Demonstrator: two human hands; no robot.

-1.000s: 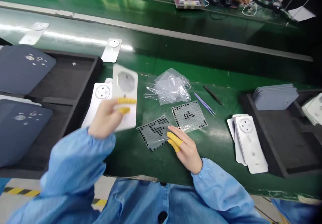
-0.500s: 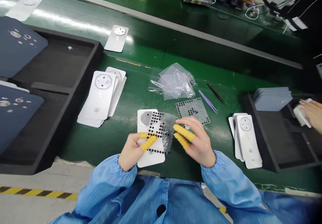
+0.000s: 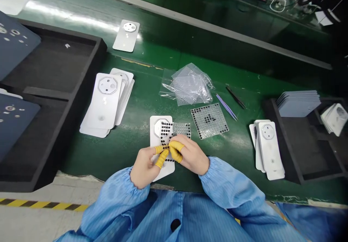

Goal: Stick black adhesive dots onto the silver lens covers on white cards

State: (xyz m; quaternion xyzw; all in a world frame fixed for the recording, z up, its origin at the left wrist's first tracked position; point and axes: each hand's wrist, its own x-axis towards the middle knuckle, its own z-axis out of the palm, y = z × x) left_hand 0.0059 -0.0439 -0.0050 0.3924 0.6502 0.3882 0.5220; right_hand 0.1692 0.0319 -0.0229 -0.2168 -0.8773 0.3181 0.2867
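Two bare hands, with yellow finger cots on some fingers, meet above a clear sheet of black dots at the near middle of a green worktable. The left hand, almost closed, pinches the sheet between thumb and forefinger. The right hand is curled, its cotted fingertips drawn together just beside the left's; whether they grip anything cannot be told. Beneath the sheet, which overhangs its right edge, lies a white phone-shaped panel, its octagonal camera section at the far end. Just to the right rests a second dotted sheet; beyond it lie purple tweezers, black tweezers and a heap of clear plastic bags. White panels are piled in a fanned left stack and a smaller right stack. Black trays flank the work: the left tray holds blue-grey panels, and the right tray holds a row of blue-grey plates.
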